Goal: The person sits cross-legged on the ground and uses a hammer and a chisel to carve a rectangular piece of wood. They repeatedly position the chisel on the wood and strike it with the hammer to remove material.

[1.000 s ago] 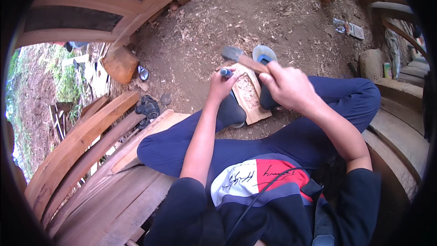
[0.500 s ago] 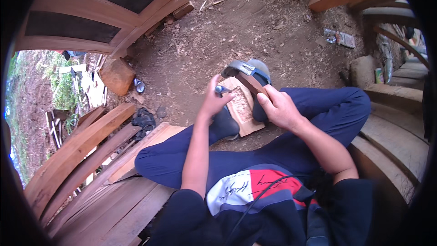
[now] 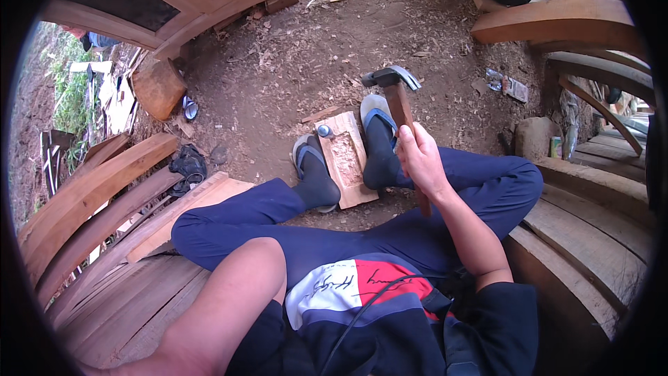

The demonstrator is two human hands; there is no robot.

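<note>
The left forearm (image 3: pixel 223 299) crosses the lower part of the view; its hand is out of sight, so its state cannot be told. Further out, the right hand (image 3: pixel 421 160) is clenched around the wooden handle of a hammer (image 3: pixel 398 97), its metal head raised. Beyond, a carved wooden board (image 3: pixel 348 160) lies on the dirt between both feet, with a small chisel (image 3: pixel 324 130) at its far end.

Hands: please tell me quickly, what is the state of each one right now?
Right hand: closed around the wooden handle of the hammer, head raised above the wood block.
Left hand: cannot be told; only the forearm shows.
</note>
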